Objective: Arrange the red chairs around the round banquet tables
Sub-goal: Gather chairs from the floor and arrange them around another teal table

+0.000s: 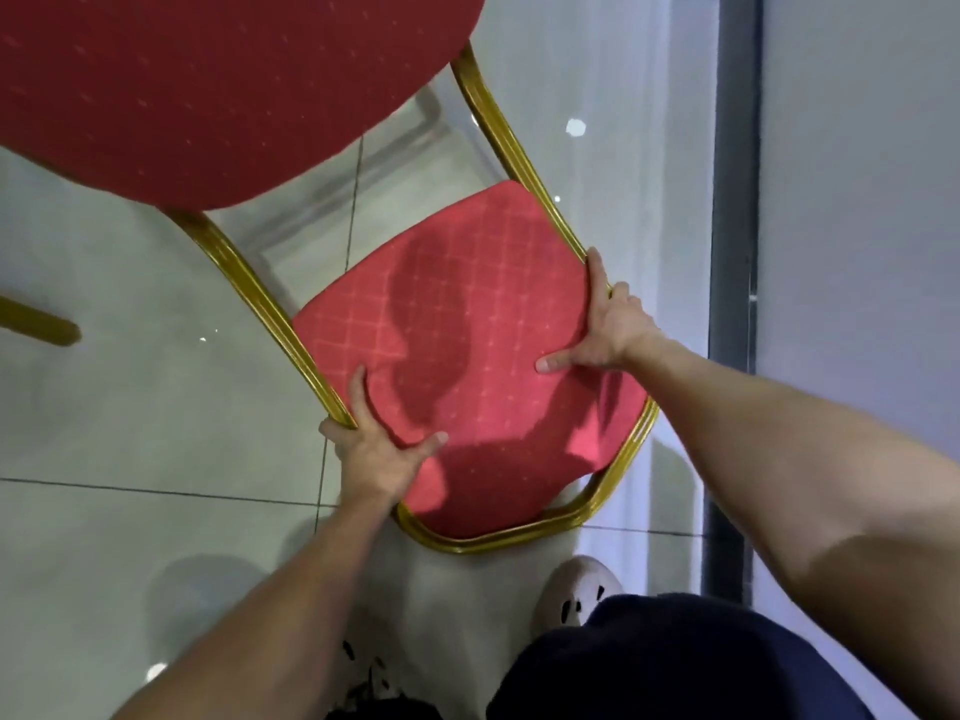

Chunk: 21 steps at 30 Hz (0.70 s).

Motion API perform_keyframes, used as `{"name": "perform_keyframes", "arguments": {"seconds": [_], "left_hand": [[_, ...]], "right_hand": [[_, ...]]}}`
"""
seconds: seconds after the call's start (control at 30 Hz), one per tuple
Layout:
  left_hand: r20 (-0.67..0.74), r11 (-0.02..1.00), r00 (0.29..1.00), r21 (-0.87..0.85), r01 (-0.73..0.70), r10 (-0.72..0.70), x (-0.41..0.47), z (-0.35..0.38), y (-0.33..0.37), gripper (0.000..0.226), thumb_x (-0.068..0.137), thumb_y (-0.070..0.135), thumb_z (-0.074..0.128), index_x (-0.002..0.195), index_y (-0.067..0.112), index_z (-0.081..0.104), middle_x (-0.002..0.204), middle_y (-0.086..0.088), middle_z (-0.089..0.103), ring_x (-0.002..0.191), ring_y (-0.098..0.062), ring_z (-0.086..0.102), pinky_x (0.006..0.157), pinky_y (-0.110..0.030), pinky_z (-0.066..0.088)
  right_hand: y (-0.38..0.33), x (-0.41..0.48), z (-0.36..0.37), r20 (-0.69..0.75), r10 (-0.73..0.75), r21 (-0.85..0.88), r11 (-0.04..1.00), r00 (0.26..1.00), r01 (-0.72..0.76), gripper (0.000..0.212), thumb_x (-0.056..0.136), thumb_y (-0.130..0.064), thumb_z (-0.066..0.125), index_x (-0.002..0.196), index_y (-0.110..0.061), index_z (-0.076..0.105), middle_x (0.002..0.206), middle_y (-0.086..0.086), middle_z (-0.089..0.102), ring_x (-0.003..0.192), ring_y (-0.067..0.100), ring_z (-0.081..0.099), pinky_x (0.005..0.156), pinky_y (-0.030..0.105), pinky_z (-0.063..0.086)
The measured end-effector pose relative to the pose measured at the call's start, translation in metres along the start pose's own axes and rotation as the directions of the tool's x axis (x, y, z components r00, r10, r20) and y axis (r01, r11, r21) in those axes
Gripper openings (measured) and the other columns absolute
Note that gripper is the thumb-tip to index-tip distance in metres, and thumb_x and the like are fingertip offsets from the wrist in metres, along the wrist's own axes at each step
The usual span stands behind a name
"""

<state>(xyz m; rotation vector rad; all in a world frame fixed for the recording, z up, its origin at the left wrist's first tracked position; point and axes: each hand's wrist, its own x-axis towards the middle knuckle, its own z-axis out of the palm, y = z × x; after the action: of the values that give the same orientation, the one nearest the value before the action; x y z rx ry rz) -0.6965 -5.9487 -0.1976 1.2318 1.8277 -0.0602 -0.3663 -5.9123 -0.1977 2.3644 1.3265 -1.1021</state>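
No text, label, brand or number can be read. The red chair bears only a pale grid-and-dot weave. Dark marks on the shoe just in front of it are illegible.

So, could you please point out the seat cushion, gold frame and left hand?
seat cushion (493, 304), head view, fabric centre
gold frame (260, 301), head view, side rail
left hand (379, 454), head view, its back

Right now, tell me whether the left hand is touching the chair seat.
Touching. The head view shows the left hand gripping the chair seat at its left edge, thumb resting on top.
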Motion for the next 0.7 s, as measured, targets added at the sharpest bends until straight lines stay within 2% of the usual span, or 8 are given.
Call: {"name": "perform_keyframes", "arguments": {"seconds": [0.07, 0.13, 0.27, 0.37, 0.47, 0.57, 0.7], "left_hand": [[-0.003, 0.999, 1.000, -0.034, -0.027, 0.027, 0.000, 0.000, -0.007, 0.143, 0.061, 0.057, 0.101, 0.155, 0.069, -0.006, 0.143, -0.015, 0.024, 0.125, -0.054, 0.055, 0.115, -0.054, 0.047], [0.020, 0.997, 1.000, -0.071, -0.017, 0.018, -0.006, -0.009, -0.009, 0.141, 0.061, 0.055, 0.101, 0.154, 0.070, -0.005, 0.144, -0.013, 0.023, 0.128, -0.054, 0.054, 0.118, -0.057, 0.044], [0.044, 0.998, 0.999, -0.047, -0.030, 0.032, -0.042, -0.054, -0.002, 0.140, 0.061, 0.056, 0.101, 0.154, 0.074, -0.003, 0.148, -0.013, 0.023, 0.133, -0.056, 0.052, 0.119, -0.064, 0.042], [0.078, 0.999, 0.997, -0.030, -0.013, 0.015, -0.084, -0.105, 0.015, 0.138, 0.062, 0.060, 0.099, 0.154, 0.075, -0.003, 0.153, -0.014, 0.021, 0.140, -0.055, 0.046, 0.119, -0.064, 0.041], [0.100, 0.999, 0.995, -0.037, 0.008, -0.004, -0.134, -0.165, 0.044, 0.131, 0.062, 0.067, 0.095, 0.159, 0.069, 0.006, 0.155, -0.012, 0.023, 0.147, -0.048, 0.041, 0.124, -0.055, 0.037], [0.090, 0.999, 0.996, -0.030, 0.016, -0.014, -0.188, -0.234, 0.076, 0.117, 0.066, 0.073, 0.090, 0.161, 0.061, 0.023, 0.156, -0.013, 0.027, 0.145, -0.041, 0.047, 0.123, -0.043, 0.037], [0.079, 0.999, 0.997, -0.038, -0.015, 0.018, -0.244, -0.345, 0.131, 0.105, 0.067, 0.079, 0.085, 0.158, 0.045, 0.045, 0.155, -0.011, 0.040, 0.137, -0.034, 0.055, 0.121, -0.042, 0.045]], "right_hand": [[0.008, 0.003, -0.001, -0.010, -0.027, 0.131, 0.991, 1.000, 0.028, 0.176, 0.032, -0.083, 0.095, 0.156, -0.056, -0.027, 0.142, 0.016, 0.039, 0.133, 0.044, 0.049, 0.108, 0.062, 0.048], [0.010, -0.008, -0.006, 0.011, -0.039, 0.204, 0.978, 0.999, 0.036, 0.170, 0.036, -0.078, 0.098, 0.156, -0.060, -0.021, 0.139, 0.015, 0.039, 0.131, 0.045, 0.052, 0.107, 0.061, 0.049], [0.000, -0.063, -0.031, 0.002, -0.057, 0.247, 0.967, 0.998, 0.054, 0.161, 0.042, -0.081, 0.095, 0.154, -0.066, -0.019, 0.135, 0.009, 0.038, 0.127, 0.040, 0.054, 0.106, 0.062, 0.051], [-0.012, -0.120, -0.070, -0.024, -0.083, 0.255, 0.963, 0.996, 0.086, 0.144, 0.048, -0.084, 0.091, 0.154, -0.071, -0.005, 0.126, 0.006, 0.038, 0.111, 0.032, 0.056, 0.101, 0.057, 0.056], [-0.033, -0.181, -0.128, -0.032, -0.107, 0.209, 0.971, 0.994, 0.111, 0.128, 0.056, -0.085, 0.086, 0.157, -0.066, 0.011, 0.127, 0.005, 0.038, 0.118, 0.035, 0.057, 0.103, 0.053, 0.055], [-0.064, -0.244, -0.198, -0.027, -0.110, 0.168, 0.979, 0.994, 0.113, 0.114, 0.064, -0.086, 0.082, 0.159, -0.058, 0.026, 0.134, 0.005, 0.040, 0.126, 0.035, 0.057, 0.108, 0.050, 0.053], [-0.119, -0.318, -0.305, -0.038, -0.159, 0.135, 0.977, 0.987, 0.163, 0.098, 0.071, -0.079, 0.082, 0.156, -0.039, 0.051, 0.146, 0.005, 0.043, 0.131, 0.031, 0.057, 0.116, 0.042, 0.046]]}}
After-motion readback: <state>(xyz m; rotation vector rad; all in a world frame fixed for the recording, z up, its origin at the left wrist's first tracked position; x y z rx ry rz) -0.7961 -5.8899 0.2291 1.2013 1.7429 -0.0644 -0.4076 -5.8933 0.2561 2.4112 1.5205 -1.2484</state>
